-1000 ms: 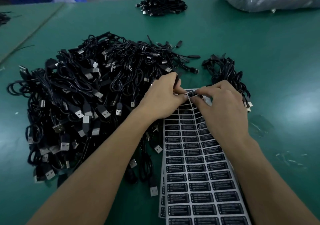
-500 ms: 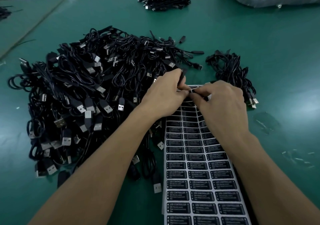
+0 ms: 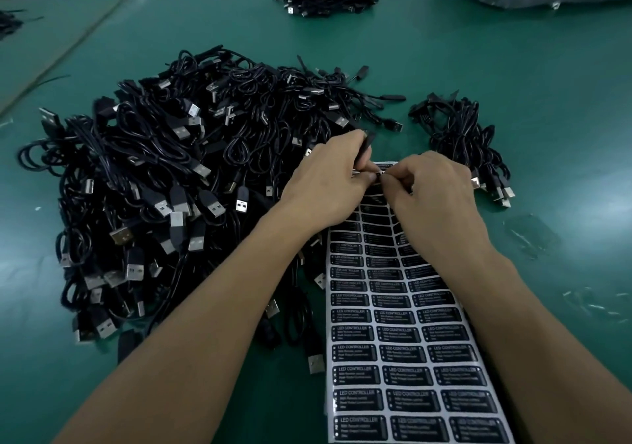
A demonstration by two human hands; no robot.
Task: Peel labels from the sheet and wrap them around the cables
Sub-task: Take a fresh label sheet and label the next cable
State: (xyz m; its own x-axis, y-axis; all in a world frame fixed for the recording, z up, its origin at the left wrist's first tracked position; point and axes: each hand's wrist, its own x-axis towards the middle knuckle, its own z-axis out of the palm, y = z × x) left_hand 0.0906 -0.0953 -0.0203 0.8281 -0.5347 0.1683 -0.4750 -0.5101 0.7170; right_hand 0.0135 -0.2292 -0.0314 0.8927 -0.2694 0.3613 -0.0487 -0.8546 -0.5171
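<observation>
Evidently mid-wrap, above the far end of the label sheet (image 3: 393, 341) that runs from the table's (image 3: 478, 53) near edge, the left hand (image 3: 328, 178) curls round 1 black cable (image 3: 365, 144) while the right hand (image 3: 436, 187) pinches a label (image 3: 377, 174) onto it, which should next be folded squarely and pressed.

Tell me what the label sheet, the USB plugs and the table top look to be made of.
Label sheet: black labels with white print on a pale backing, likely coated paper or film; it catches glare. USB plugs: bright metal shells on black moulded bodies, probably plastic. Table top: green, dull sheen, possibly a rubber or vinyl mat.
</observation>
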